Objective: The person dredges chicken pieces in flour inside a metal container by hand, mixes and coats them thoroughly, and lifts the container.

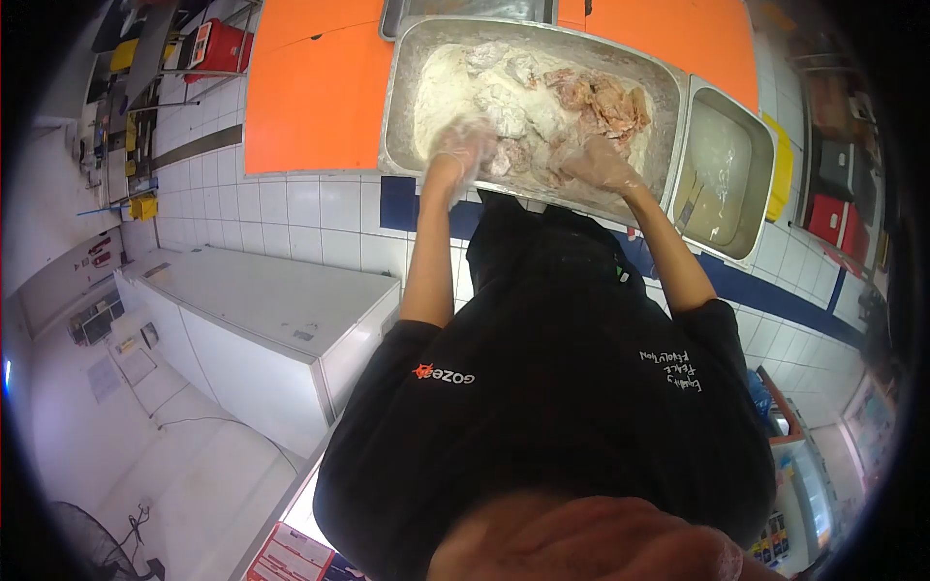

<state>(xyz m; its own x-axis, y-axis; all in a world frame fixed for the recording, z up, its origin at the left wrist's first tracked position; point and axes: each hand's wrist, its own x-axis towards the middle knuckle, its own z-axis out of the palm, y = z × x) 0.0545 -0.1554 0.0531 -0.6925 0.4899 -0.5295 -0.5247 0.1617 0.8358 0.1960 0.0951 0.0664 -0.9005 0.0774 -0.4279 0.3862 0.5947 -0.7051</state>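
A deep metal pan (390, 136) holds white flour (441, 82) and several pieces of raw meat that look like chicken. Pinkish, mostly uncoated chicken (612, 105) is heaped at the pan's right. Floured pieces (506, 108) lie in the middle. My left hand (463, 145), in a clear plastic glove, is over the flour on the near left side; motion smears its fingers. Also gloved, my right hand (603, 167) reaches in over the near rim, its fingers curled against a floured chicken piece (550, 160). The fingertips are partly hidden.
Right of the pan stands a smaller metal container (765, 184) of cloudy liquid with a metal utensil (690, 201) in it. Both rest on an orange counter (315, 87). Another metal tray (465, 10) sits beyond. A white chest-like cabinet (262, 281) stands at left, behind me.
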